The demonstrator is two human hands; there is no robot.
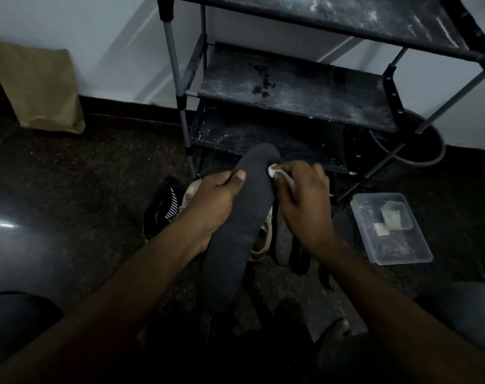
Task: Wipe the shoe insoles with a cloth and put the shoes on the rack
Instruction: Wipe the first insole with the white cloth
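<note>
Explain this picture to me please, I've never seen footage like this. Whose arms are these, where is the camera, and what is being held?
There is no machine here. A person wears a wide-angle camera on the head, looking forward and down, so in this single picture you see their own two arms reaching out. The left hand grips a long dark insole by its edge. The right hand pinches a small white cloth against the insole near its far end. On the dark floor beneath the hands lie shoes, among them a black shoe with white stripes and a light-coloured shoe. To the right sits a clear plastic box with a few small pieces inside. Behind stands a dark, dusty rack; no shoes show on its shelves. A brown paper bag leans against the wall at left.
</note>
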